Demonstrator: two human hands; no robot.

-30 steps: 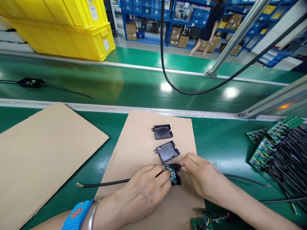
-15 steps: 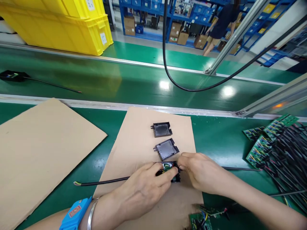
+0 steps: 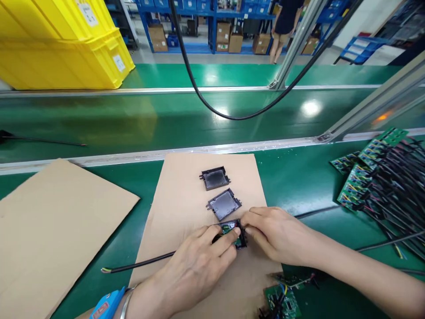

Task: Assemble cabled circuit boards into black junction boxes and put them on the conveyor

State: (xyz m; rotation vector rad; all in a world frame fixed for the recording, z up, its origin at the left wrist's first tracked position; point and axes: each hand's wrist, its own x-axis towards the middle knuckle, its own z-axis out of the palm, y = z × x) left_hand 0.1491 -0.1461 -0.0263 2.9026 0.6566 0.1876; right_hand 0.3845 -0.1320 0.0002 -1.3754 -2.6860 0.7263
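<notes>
A black case with a green circuit board inside [image 3: 229,228] lies on the cardboard sheet [image 3: 179,190]. My left hand [image 3: 202,261] is closed around its left part, a fingertip pressing on the board. At the case's right end, my right hand [image 3: 274,232] pinches with thumb and forefinger near the edge, where a black cable [image 3: 315,212] runs off to the right. Another black cable [image 3: 142,263] with bare coloured wire ends comes out left from beneath my left hand. Two black half-shells [image 3: 215,178] lie just above, separate from the case.
Loose circuit boards [image 3: 282,301] lie at the bottom right. Boards with many black cables [image 3: 392,186] are heaped at the right. Another cardboard sheet [image 3: 66,221] covers the left. Yellow bins [image 3: 66,57] stand behind, a black cable loop [image 3: 239,118] hangs above, and a person [image 3: 285,22] stands beyond.
The camera view has shifted and turned slightly. My right hand's fingers have changed position at the case's right end; my left hand stays on the case.
</notes>
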